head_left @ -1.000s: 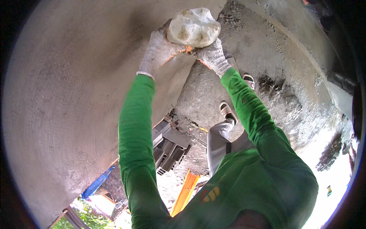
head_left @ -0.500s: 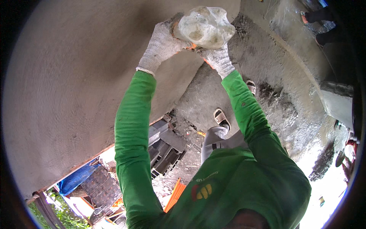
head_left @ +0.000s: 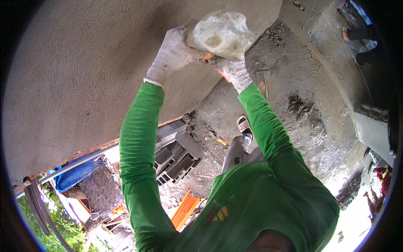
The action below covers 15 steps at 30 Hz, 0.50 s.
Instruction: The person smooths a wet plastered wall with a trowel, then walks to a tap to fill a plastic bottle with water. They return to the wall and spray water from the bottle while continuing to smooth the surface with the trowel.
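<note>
Head view: left hand [head_left: 175, 51] and right hand [head_left: 235, 71] clasp a translucent lump [head_left: 221, 34]; uneven pressure could let its smooth surface slip.

Two hands [head_left: 171, 55] [head_left: 235, 70], one translucent bundle [head_left: 222, 34] (one visible sandal [head_left: 243, 124]).

Left hand [head_left: 179, 47] and right hand [head_left: 233, 69] hold a translucent lump [head_left: 222, 34].

Clear bag [head_left: 221, 33]: fills the space between left hand [head_left: 176, 50] and right hand [head_left: 233, 69].
Plastered wall [head_left: 75, 92]: bars the left.
Between green sleeves [head_left: 140, 147]: open gap.
Right hand's outer side: open air over concrete floor [head_left: 289, 75].
</note>
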### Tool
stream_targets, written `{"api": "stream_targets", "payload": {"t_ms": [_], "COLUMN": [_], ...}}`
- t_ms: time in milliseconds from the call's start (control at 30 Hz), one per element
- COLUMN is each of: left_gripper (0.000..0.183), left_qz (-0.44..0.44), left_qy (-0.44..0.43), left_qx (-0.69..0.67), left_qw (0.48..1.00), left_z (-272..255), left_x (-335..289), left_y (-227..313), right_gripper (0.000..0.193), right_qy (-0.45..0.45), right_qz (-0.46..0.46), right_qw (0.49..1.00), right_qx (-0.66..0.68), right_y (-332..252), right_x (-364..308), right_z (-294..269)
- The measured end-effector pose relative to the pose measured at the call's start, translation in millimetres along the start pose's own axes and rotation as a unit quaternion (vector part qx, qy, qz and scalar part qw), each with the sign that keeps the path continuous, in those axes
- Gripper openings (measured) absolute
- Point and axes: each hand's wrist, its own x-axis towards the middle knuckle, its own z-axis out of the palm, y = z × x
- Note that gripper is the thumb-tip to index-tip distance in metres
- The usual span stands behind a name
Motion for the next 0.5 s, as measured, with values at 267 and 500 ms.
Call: {"api": "stream_targets", "payload": {"t_ms": [267, 500], "left_gripper": [0.078, 0.068], "left_qz": [-0.036, 0.085], "left_qy": [0.084, 0.171], "left_qx": [0.051, -0.006], "left_qw": [0.995, 0.982], "left_z": [28.2, 73.6], "left_x": [-63.5, -77.2], "left_y": [-34.3, -67.5], "right_gripper": [0.064, 0.057], "right_qy": [-0.068, -0.081], "right_qz": [-0.077, -0.268], "right_qw": [0.988, 0.910], "right_qx": [-0.117, -0.306], "right_y": [69.4, 77.3], "right_x": [-14.9, -34.1], "right_z": [-7.2, -34.2]}}
